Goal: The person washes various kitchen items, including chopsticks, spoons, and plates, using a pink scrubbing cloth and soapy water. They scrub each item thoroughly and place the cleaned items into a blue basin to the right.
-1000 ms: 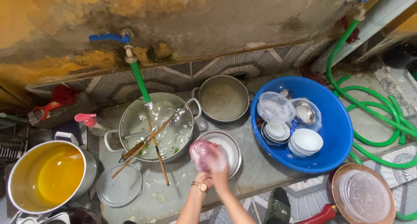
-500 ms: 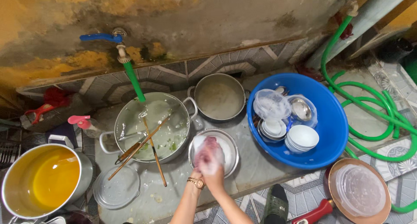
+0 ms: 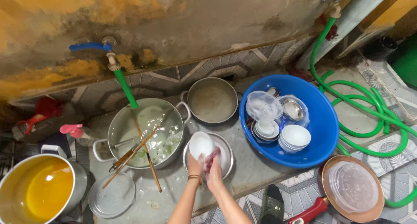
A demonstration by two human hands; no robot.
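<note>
While the left hand [image 3: 194, 164] grips a white bowl [image 3: 201, 144], the right hand [image 3: 214, 172] scrubs it.

Showing glossy and smooth: small white ceramic bowl [image 3: 200, 144] against left fingers [image 3: 193, 162]. Looking soft and wet: pinkish cloth-like scrubber [image 3: 211, 158] under right fingers [image 3: 216, 172]. Gleaming dully just beyond fingertips: round steel basin [image 3: 226, 152]. Shining farther right of fingers: big blue plastic tub [image 3: 323, 124].
</note>
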